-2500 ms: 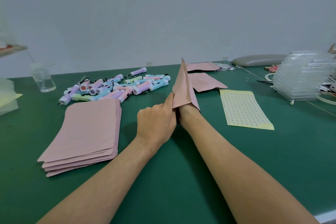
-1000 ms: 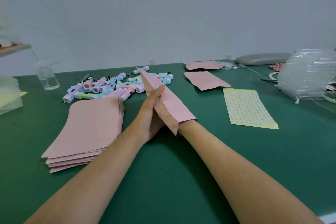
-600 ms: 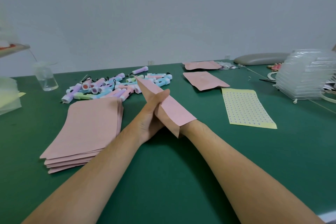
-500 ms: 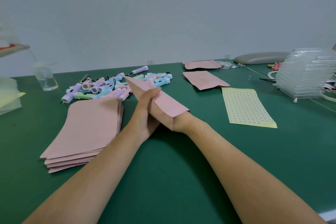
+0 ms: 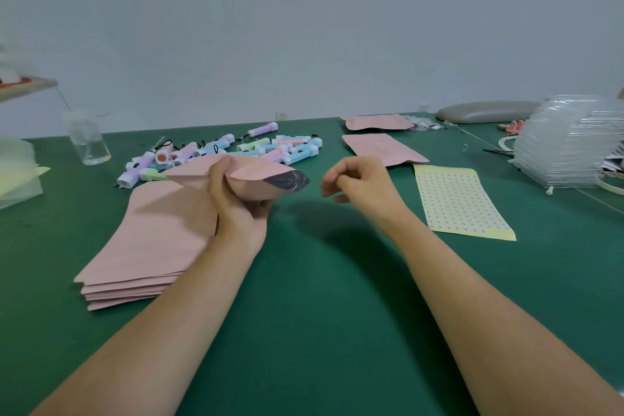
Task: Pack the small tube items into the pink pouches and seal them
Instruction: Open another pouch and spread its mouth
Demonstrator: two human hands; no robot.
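Note:
My left hand (image 5: 236, 213) grips a pink pouch (image 5: 260, 177) around its middle, just above the green table (image 5: 320, 297). The pouch is puffed open, and its dark mouth faces right. My right hand (image 5: 361, 182) hovers a short way right of that mouth, fingers loosely curled and holding nothing. A pile of small pastel tube items (image 5: 270, 149) lies behind the pouch. Under my left wrist sits a stack of flat pink pouches (image 5: 152, 240).
Two more pink pouches (image 5: 381, 150) lie at the back, right of the tubes. A yellow sheet of small stickers (image 5: 459, 203) lies right of my right hand. A stack of clear plastic trays (image 5: 570, 149) stands far right, a clear cup (image 5: 88, 143) far left.
My right hand has come out of the pouch and moved right. The pouch has swung round in my left hand, so its open mouth now faces right.

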